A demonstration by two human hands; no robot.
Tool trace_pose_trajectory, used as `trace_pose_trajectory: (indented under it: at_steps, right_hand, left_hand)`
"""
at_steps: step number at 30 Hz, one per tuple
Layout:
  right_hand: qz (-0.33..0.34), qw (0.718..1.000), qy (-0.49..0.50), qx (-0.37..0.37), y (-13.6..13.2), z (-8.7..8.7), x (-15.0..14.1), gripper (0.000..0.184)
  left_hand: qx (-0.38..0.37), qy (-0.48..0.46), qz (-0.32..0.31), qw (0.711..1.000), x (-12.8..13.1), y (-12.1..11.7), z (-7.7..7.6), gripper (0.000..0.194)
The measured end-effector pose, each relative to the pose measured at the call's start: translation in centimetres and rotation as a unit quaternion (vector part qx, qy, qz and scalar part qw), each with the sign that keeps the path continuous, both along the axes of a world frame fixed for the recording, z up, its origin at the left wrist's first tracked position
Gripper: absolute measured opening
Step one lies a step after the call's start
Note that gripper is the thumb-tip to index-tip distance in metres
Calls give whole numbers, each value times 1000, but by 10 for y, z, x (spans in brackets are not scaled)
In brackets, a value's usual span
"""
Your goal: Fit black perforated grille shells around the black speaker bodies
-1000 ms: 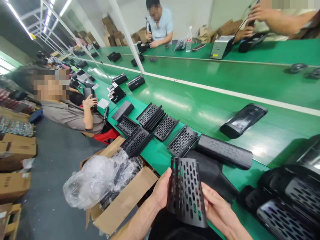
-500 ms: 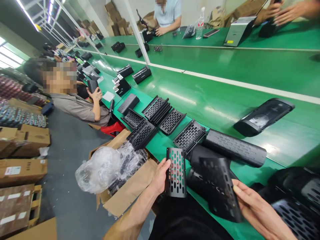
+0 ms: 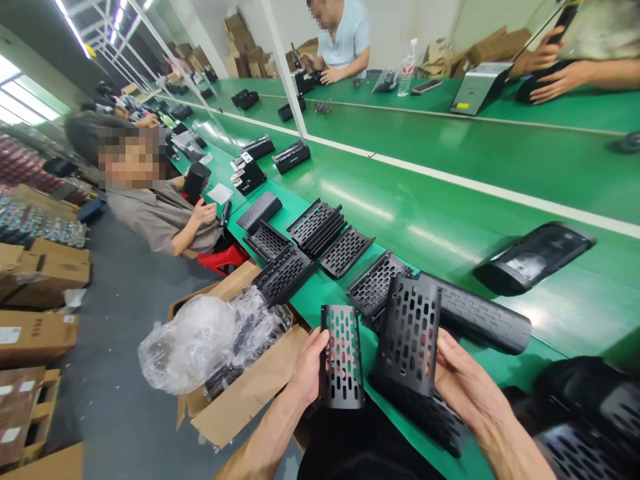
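My left hand [image 3: 311, 365] grips a black slotted panel [image 3: 343, 360] by its left edge, thumb on the front, fingers hidden behind. Beside it, my right hand [image 3: 463, 380] holds a second slotted cover [image 3: 411, 333], curved and black, by its right edge. The two pieces are upright, side by side and apart. Below the right one, another perforated black piece [image 3: 443, 423] lies at the table edge. Just beyond are one more slotted cover [image 3: 379, 285] and a long black rounded housing [image 3: 483, 313], partly hidden by the right cover.
A stack of slotted covers [image 3: 315, 227] lies on the green table. At left stands an open carton [image 3: 255, 390] with a clear plastic bag [image 3: 187, 343]. A black device [image 3: 535, 257] rests on the green belt [image 3: 430, 180]. A co-worker [image 3: 150, 213] sits at left; others work across.
My right hand has moved left, turning its cover so the slots face me, nearer the left panel. My left hand has shifted slightly left and down with its panel.
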State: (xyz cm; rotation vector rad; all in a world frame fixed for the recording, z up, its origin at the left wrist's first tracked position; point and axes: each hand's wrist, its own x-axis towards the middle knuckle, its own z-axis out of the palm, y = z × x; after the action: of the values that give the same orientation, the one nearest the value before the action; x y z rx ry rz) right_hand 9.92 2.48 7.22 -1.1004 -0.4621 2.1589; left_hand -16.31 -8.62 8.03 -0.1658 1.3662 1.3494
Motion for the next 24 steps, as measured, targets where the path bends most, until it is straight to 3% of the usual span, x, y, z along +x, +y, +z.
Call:
trace_pose_trajectory:
  at_steps: [3,9,12,14,19,24]
  right_hand:
    - [-24,998,45,-31,1,0,-10,40]
    - [-43,995,68,-64,-4,-7,-20,34]
    - [-58,994,65,-65,-7,-1,-21,35]
    - [-81,995,46,-47,-6,9,-21,38]
    - [-97,990,-61,78,16,31,-37,39]
    - [-123,978,-128,112,59,20,-87,52]
  left_hand:
    - [23,-7,-12,1000,-4,-1,2,39]
    - [20,-21,-1,1000,-7,-1,3,35]
    - [21,-14,-1,1000,-6,-1,2,34]
    - [27,-8,-6,1000,-5,-1,2,34]
    - [39,-14,-7,999,-4,-1,2,37]
    - [38,-26,-1,999,-4,-3,3,37]
